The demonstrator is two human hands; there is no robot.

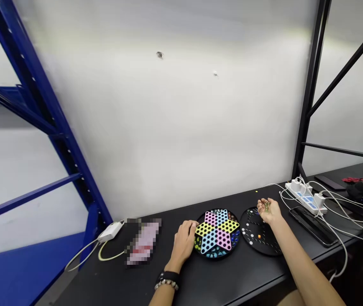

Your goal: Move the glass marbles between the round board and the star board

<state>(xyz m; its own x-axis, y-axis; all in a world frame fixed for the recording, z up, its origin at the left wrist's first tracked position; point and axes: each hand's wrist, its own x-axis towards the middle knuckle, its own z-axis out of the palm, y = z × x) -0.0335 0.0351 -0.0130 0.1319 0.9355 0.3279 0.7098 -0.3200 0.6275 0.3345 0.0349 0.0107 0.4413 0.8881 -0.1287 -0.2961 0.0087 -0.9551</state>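
Note:
A round Chinese checkers board (pixel 217 233) with a star of pink, yellow and blue points lies on the black table (pixel 226 276); marbles sit in the pockets round its rim. My left hand (pixel 184 241) rests curled against the board's left edge. A second round black board (pixel 259 238) with a few pieces lies just to its right. My right hand (pixel 269 211) hovers over the far edge of that black board, palm up and cupped round several small greenish marbles (pixel 267 206).
A white power strip (pixel 305 196) with plugs and white cables lies at the right, beside a black phone (pixel 312 225). A white charger (pixel 110 231) with cable and a blurred pink item (pixel 144 242) lie at the left. Blue shelving (pixel 56 140) stands left, a black frame (pixel 309 97) right.

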